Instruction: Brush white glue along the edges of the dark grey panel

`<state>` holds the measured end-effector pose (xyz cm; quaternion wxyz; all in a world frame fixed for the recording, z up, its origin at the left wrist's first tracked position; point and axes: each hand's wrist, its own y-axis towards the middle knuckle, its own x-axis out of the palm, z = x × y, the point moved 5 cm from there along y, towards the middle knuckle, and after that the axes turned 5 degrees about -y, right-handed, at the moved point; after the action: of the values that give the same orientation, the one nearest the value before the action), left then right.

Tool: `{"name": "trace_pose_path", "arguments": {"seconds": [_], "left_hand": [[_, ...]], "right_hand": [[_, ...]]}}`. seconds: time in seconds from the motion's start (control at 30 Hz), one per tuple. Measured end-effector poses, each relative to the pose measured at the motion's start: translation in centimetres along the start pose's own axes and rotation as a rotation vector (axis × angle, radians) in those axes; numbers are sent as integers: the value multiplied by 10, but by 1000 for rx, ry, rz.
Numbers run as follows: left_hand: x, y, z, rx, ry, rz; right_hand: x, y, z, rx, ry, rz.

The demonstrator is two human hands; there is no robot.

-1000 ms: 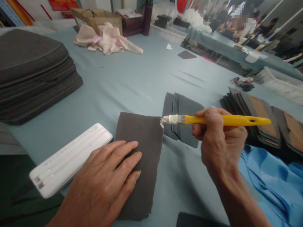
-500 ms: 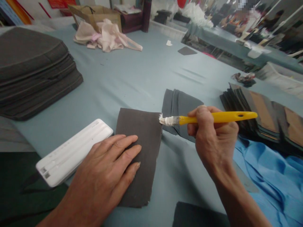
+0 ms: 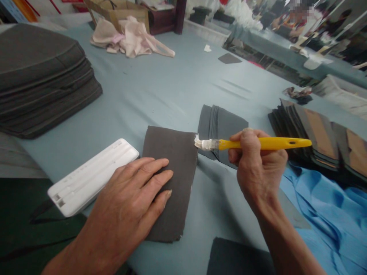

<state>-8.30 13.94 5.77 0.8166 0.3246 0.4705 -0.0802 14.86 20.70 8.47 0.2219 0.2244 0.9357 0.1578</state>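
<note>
Panel (image 3: 180, 164), under left hand (image 3: 129, 202), near right hand (image 3: 258, 166) (holding brush (image 3: 228, 144))

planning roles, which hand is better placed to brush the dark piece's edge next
Probably the right hand: it holds the yellow brush, bristles at one corner of the dark piece; the left hand lies on that piece.

The panel (image 3: 177, 149) lies central on the surface (image 3: 137, 99), the device (image 3: 94, 177) to its left, the brush (image 3: 278, 143) at its far right corner. Beyond the device stands a stack (image 3: 43, 82). Right lie patches (image 3: 231, 120), then a pile (image 3: 321, 130), with fabric (image 3: 329, 214) nearer. Far left, rags (image 3: 137, 40) lie before a box (image 3: 137, 19).
</note>
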Motion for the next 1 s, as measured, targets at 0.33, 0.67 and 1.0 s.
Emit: {"name": "trace_pose_path", "arguments": {"seconds": [0.33, 0.67, 1.0], "left_hand": [[1, 1, 0, 5, 4, -9], [1, 0, 0, 0, 10, -25], [0, 1, 1, -12, 1, -57]], "right_hand": [[-3, -5, -6, 4, 39, 13], [-10, -24, -11, 38, -3, -32], [-20, -52, -21, 32, -48, -110]]}}
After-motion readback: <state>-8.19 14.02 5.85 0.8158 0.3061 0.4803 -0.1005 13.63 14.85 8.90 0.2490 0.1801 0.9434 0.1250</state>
